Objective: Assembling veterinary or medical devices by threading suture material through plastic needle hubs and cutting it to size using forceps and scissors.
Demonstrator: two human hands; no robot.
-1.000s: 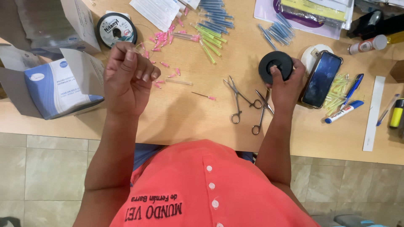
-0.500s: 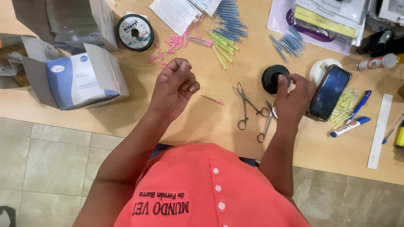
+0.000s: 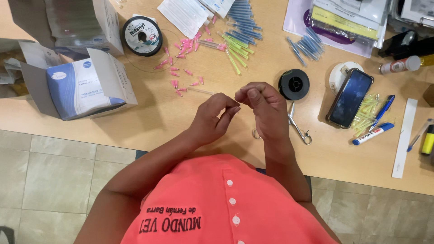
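My left hand point(image 3: 211, 118) and my right hand point(image 3: 266, 107) meet above the wooden table's front edge, fingertips pinched and almost touching each other. Anything held between the fingers is too fine to make out. A small black spool point(image 3: 294, 84) lies just beyond my right hand, apart from it. Metal scissor-like forceps point(image 3: 300, 130) lie on the table partly under my right wrist. Loose pink needle caps point(image 3: 181, 68) are scattered further back on the left.
An open blue-and-white box point(image 3: 81, 88) stands at the left, with a round reel of line point(image 3: 141, 35) behind it. Blue and green needles point(image 3: 242, 31) lie at the back. A dark phone point(image 3: 350, 97), pens point(image 3: 374, 133) and papers point(image 3: 337, 20) fill the right side.
My left hand came down and to the right from its raised spot. My right hand left the black spool and moved left to meet it.
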